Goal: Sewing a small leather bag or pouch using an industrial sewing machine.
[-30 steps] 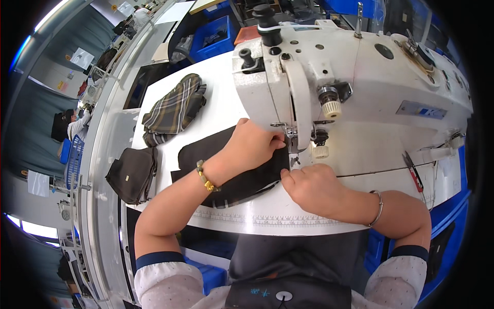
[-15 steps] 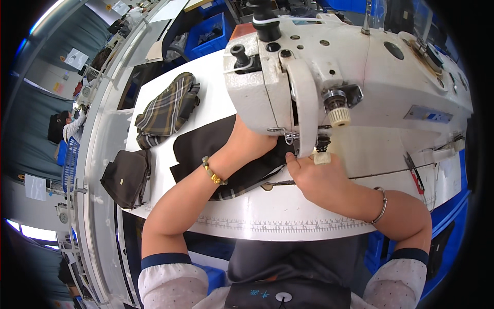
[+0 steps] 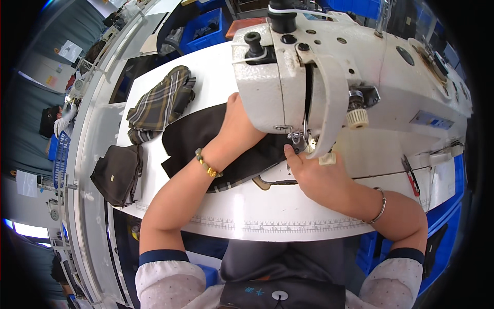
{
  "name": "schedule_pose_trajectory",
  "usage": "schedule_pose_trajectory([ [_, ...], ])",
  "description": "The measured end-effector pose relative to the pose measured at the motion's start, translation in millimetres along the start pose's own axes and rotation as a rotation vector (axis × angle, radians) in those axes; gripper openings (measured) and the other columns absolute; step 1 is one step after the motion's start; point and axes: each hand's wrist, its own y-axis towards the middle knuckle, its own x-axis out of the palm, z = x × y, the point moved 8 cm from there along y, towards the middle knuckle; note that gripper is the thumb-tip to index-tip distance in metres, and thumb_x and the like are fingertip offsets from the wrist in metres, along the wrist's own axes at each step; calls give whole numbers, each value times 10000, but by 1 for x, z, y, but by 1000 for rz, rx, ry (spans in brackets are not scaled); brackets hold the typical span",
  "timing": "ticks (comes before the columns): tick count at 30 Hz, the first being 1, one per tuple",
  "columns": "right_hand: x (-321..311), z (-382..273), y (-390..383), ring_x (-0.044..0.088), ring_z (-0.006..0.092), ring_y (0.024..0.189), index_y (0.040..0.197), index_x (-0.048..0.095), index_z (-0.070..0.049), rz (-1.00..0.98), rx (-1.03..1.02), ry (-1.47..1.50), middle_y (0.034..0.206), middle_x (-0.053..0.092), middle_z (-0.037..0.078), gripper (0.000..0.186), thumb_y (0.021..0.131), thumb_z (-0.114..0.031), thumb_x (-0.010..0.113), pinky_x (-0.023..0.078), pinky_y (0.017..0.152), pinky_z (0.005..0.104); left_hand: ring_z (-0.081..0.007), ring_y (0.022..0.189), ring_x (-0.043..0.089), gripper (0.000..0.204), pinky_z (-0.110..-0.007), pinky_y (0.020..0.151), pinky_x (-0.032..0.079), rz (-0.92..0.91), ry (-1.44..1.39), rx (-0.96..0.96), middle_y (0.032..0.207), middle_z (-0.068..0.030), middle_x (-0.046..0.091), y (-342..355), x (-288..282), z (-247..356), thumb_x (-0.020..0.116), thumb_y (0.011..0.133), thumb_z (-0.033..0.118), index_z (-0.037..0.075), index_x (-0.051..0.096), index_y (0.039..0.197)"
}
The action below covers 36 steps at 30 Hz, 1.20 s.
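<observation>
Matt dark cloth (image 3: 206,136), glossy white machine (image 3: 360,77)

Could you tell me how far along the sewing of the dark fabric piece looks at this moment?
Done, apparently: a plaid piece and a dark piece lie set aside at the table's left. In hand: the dark fabric lies under the sewing machine head, left hand pressing it flat, right hand at the needle. Left: how much seam remains is hidden.

The sewing machine (image 3: 355,87) head blocks reach above the dark fabric (image 3: 206,136); bare table (image 3: 288,206) lies open in front of the machine.
</observation>
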Motion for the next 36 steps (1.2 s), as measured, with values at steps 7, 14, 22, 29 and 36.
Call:
schedule_pose_trajectory([
  [7, 2, -1, 0, 571, 218, 472, 1309, 589, 82, -32, -3, -13, 667, 651, 86, 562, 766, -57, 618, 442, 449, 372, -281, 1117, 602, 422, -438, 1009, 437, -418, 76, -6, 1144, -85, 676, -49, -47, 34, 739, 777, 111, 82, 667, 1193],
  [14, 4, -2, 0, 589, 202, 493, 1318, 578, 85, -33, -31, -68, 756, 679, 65, 557, 783, -68, 610, 448, 463, 365, -276, 1284, 565, 584, -412, 1047, 440, -595, 118, 161, 1414, -76, 598, -64, -34, 48, 674, 776, 28, 71, 594, 1353],
  [22, -5, -2, 4, 576, 172, 504, 1217, 671, -21, 58, 3, -117, 670, 588, 10, 392, 870, -203, 665, 421, 426, 375, -232, 1103, 652, 357, -354, 914, 490, -502, 96, 158, 1195, -70, 707, -59, -28, 47, 659, 769, 42, 66, 695, 1123],
  [29, -20, -17, 3, 594, 163, 544, 1171, 661, -14, 310, -118, -20, 731, 598, 10, 403, 777, -91, 622, 433, 422, 318, -183, 818, 612, 100, -328, 791, 481, -189, 175, 202, 804, -3, 609, -46, -34, 51, 655, 763, 114, 101, 643, 862],
  [36, -1, -19, 2, 606, 165, 524, 1224, 658, 7, 7, -39, 33, 723, 648, 46, 465, 773, -99, 616, 423, 406, 327, -223, 841, 597, 95, -341, 759, 442, -47, 76, 257, 845, -27, 607, -42, -23, 53, 657, 753, 105, 92, 626, 843],
])
